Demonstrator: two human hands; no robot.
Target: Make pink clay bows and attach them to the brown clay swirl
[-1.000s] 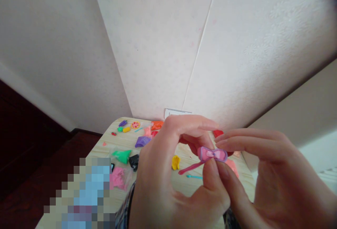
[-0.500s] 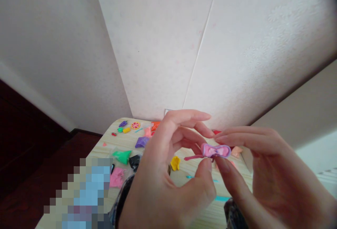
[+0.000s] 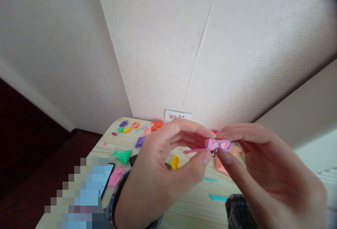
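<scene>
A small pink bow with a purple edge (image 3: 219, 145), which looks like modelling clay, is held up above the table between both hands. My left hand (image 3: 168, 166) pinches its left end between thumb and fingers. On the other side, my right hand (image 3: 265, 166) has its thumb under the right end and its fingers behind it. A thin dark-pink strip (image 3: 195, 150) sticks out to the left of the bow. Something small and dark hangs just below its middle, too small to name. The fingertips behind the bow are partly hidden.
On the wooden table (image 3: 189, 211) lie a green clay bag (image 3: 123, 156), a pink one (image 3: 116, 176), yellow clay (image 3: 175, 162) and a turquoise tool (image 3: 218, 197). Several small fruit shapes, one a citrus slice (image 3: 136, 126), lie at the back left. A phone (image 3: 107, 178) rests left. A wall socket (image 3: 172, 115) is behind.
My left hand has lowered and its fingers have closed in around the bow's left end. The bow has shifted slightly right and up. More of the wall socket and phone shows.
</scene>
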